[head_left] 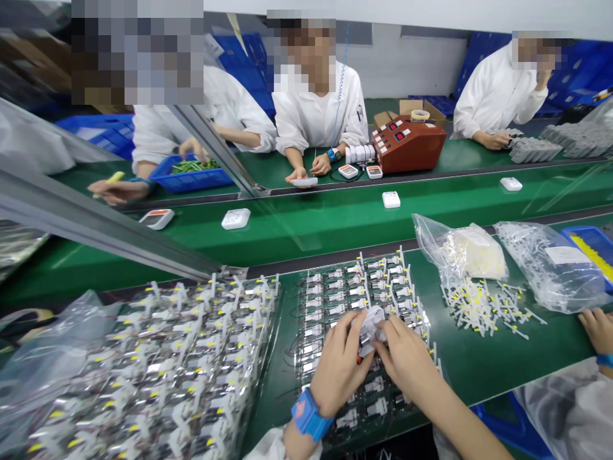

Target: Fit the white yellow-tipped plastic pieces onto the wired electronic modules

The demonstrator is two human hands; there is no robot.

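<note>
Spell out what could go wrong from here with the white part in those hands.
The small white part is pinched between the left hand and right hand above the rows of parts; if it slips, it could drop among them.

The loose white sticks lie uncontained on the table, between the right hand and a co-worker's hand; a stray nudge might scatter them.

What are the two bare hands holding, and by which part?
A small white-and-silver assembly, held by its opposite sides between the left hand and right hand; exact contact is partly hidden.
</note>
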